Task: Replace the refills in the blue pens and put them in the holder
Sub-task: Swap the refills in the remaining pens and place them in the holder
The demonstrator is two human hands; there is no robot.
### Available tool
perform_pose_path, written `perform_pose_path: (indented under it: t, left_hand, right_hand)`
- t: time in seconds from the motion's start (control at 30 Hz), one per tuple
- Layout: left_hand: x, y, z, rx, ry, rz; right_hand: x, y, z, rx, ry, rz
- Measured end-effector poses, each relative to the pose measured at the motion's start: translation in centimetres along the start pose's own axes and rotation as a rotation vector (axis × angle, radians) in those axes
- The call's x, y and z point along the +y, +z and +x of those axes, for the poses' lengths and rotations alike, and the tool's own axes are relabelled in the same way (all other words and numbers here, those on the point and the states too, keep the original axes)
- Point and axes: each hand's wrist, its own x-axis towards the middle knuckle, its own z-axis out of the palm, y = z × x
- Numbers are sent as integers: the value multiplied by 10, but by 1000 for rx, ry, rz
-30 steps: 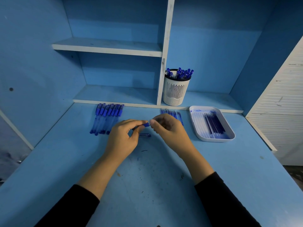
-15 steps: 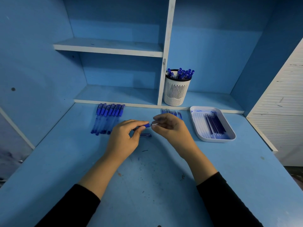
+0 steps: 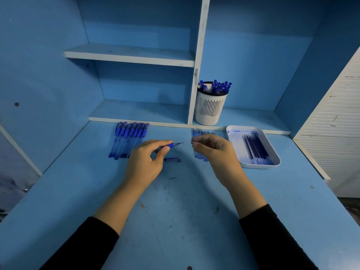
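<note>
My left hand (image 3: pixel 145 162) grips a blue pen (image 3: pixel 171 145) whose refill tip sticks out to the right. My right hand (image 3: pixel 213 151) pinches a small metal-tipped part (image 3: pixel 192 142), a short gap away from the pen's tip. A blue pen cap (image 3: pixel 172 160) lies on the desk below the pen. A row of several capped blue pens (image 3: pixel 129 139) lies at the back left. Several loose refills (image 3: pixel 200 132) lie behind my right hand, partly hidden by it. The white slotted holder (image 3: pixel 210 108) on the low shelf has several blue pens in it.
A white tray (image 3: pixel 270 164) with dark blue refills sits at the right on the blue desk (image 3: pixel 175 221). A vertical divider (image 3: pixel 196 75) stands just left of the holder. A white slatted panel (image 3: pixel 335 123) bounds the right side.
My hands have moved apart: the right hand pulled the small tip piece off to the right, leaving the refill tip bare on the pen in my left hand.
</note>
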Motion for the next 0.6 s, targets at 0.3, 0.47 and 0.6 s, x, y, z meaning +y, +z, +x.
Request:
perform_pose_path:
  t: [0.3, 0.47, 0.6]
  left_hand:
    - [-1, -1, 1, 10, 2, 12]
    - [0, -1, 1, -6, 4, 15]
    - [1, -1, 0, -16, 11, 23]
  right_hand:
    - [15, 7, -6, -161, -124, -625]
    - [21, 14, -8, -235, -280, -863]
    - [21, 14, -10, -247, -273, -861]
